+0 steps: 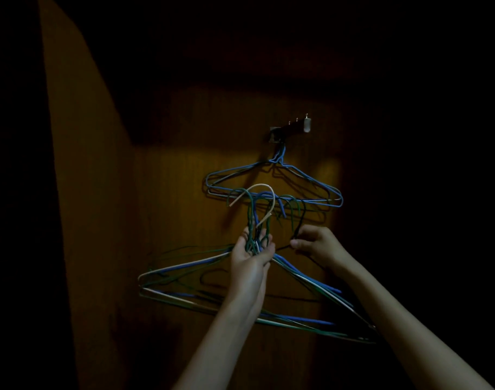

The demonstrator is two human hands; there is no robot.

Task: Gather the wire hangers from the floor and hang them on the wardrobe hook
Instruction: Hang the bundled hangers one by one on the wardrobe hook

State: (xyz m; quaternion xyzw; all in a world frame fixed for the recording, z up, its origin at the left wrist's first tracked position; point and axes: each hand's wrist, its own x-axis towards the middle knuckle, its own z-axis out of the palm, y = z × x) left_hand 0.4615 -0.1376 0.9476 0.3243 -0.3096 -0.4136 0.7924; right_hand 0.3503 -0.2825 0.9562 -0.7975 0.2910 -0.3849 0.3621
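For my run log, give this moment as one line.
left hand: grips mixed-colour wire hanger bundle | right hand: pinches black wire hanger | blue wire hangers: hooked

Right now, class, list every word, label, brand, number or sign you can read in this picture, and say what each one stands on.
None can be read: the picture is dark and shows no lettering.
Hook rail: no visible text.
Hung blue hangers: bare coated wire, no tags.
Bundle of hangers gripped by the left hand: no labels.
Black hanger pinched by the right hand: no marking.
Wardrobe panel: plain wood.
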